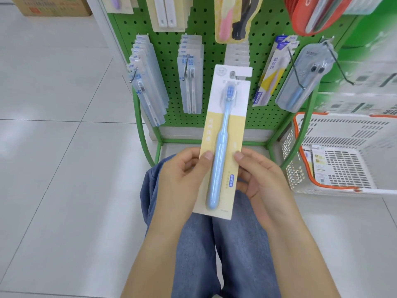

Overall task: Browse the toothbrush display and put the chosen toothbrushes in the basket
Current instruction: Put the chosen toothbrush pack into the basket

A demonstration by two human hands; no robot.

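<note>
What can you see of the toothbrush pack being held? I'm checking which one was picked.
The toothbrush pack is a tall card, white at the top and pale yellow below, with a light blue toothbrush under a clear blister, head up. It stands nearly upright in front of the green pegboard, held near its lower half by the left hand and right hand, thumbs on its front.

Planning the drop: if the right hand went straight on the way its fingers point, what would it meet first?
The right hand points leftward behind the toothbrush pack; it would likely meet the left hand first, though depth is unclear.

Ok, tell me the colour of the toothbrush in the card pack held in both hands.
Light blue plastic toothbrush, darker blue bristles; head view shows it.
</note>
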